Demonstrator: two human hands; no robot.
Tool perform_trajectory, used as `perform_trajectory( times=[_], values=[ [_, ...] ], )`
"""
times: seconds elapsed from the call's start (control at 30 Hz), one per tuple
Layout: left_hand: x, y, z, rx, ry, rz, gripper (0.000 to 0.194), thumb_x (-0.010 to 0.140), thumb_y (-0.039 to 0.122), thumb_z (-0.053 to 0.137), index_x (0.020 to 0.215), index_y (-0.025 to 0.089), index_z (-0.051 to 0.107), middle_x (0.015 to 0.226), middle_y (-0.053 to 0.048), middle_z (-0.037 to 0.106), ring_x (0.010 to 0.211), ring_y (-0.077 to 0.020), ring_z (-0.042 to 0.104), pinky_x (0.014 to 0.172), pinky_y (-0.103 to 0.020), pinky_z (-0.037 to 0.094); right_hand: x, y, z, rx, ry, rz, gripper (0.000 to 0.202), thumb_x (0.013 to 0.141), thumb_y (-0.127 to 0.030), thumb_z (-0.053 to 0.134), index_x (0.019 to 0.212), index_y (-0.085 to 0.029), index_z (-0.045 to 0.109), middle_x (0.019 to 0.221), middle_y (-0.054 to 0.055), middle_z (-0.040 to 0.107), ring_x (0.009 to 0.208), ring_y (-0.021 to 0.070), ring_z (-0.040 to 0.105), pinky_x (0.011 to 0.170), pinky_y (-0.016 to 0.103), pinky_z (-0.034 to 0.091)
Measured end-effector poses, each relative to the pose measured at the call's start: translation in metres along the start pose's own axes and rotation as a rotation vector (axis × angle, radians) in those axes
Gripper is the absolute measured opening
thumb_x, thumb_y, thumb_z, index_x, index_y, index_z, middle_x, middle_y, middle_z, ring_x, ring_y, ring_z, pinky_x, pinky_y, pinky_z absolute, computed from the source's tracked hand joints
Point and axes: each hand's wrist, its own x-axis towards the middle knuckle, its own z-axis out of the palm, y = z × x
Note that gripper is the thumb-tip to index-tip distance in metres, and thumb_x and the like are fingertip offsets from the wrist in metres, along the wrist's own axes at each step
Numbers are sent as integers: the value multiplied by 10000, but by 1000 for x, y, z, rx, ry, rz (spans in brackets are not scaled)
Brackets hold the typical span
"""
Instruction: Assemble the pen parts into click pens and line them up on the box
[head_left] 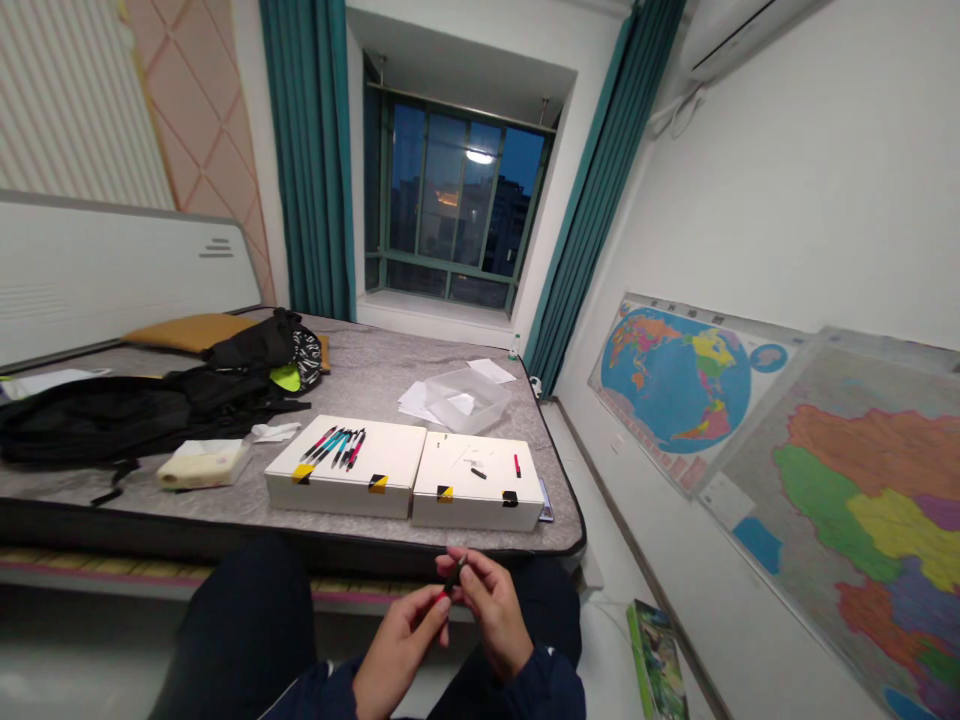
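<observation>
Above my lap, a short red-and-black pen piece (454, 576) is pinched between both hands. My left hand (401, 640) grips its lower, red end, while my right hand (495, 612) closes its fingertips round the dark upper end. Fingers cover much of the piece. Just beyond, on the right white box (472, 502), lie a red pen part (517, 465), a small black part (478, 473) and some thin pieces too small to make out. The left white box (337, 494) carries a row of several pens (335, 447) in red, teal and black.
Both boxes stand at the near edge of the bed (367, 360). Left of them are a tissue pack (204, 465) and a black backpack (150, 410). A clear plastic bin (469, 400) sits behind, with papers (414, 402) around it. A green box (656, 655) stands on the floor at right.
</observation>
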Motion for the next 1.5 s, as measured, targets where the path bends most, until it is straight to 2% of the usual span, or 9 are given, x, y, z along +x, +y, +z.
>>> perform_trajectory(
  times=[0.17,0.27,0.37,0.53,0.7,0.9,1.23,1.37,1.5],
  values=[
    [-4,-1,-1,100,27,70,328,898,470,601,1040,183,670,788,-37,653,719,-212,585,708,-296,454,5,-4,-1,5,35,41,425,725,-468,798,1030,-177,744,836,79,735,760,238,690,733,402,572],
    [-6,0,0,133,38,81,328,954,454,509,952,181,692,726,-24,621,739,-218,589,752,-304,445,9,-3,1,-41,87,43,460,667,-473,834,1021,-192,753,813,43,685,721,221,664,659,371,585],
    [-4,-2,-1,119,51,67,359,960,466,489,970,181,709,693,-14,612,708,-210,581,750,-302,450,9,-1,1,-123,75,-2,365,719,-490,788,923,-188,771,880,59,672,780,230,658,644,340,579],
    [-1,-10,-3,126,44,97,343,943,437,535,1119,187,691,766,-34,693,769,-223,641,774,-291,487,5,5,-2,-64,12,1,408,823,-493,697,1057,-160,724,893,89,719,844,226,675,774,356,555],
    [-1,-11,-3,172,67,141,276,906,384,615,1075,197,727,881,-62,748,811,-224,678,766,-267,520,5,8,4,-165,172,-104,287,695,-388,827,719,-161,651,678,1,635,621,136,587,608,247,495],
    [1,-7,-12,54,57,93,303,906,371,627,1138,201,721,958,-77,780,805,-224,709,771,-276,548,6,3,9,-76,-55,-25,392,857,-456,666,1124,-168,665,997,110,725,923,244,686,751,349,557],
    [6,-12,-29,225,170,83,193,797,335,735,934,228,817,934,-71,815,889,-292,744,815,-300,553,15,-3,24,-213,26,-86,155,749,-272,764,788,-177,648,782,37,701,720,185,663,680,284,531],
    [7,-4,-30,256,173,44,149,769,318,746,840,203,809,832,-60,808,798,-269,734,737,-274,537,15,-5,25,-322,30,-108,127,765,-253,747,832,-174,674,814,46,712,766,196,672,733,294,532],
    [9,2,-30,241,51,16,161,793,295,695,804,156,777,715,-44,756,664,-213,664,628,-245,490,18,-9,22,-281,-102,-27,248,845,-334,680,1038,-178,700,915,74,746,836,215,699,773,315,540]
  ],
)
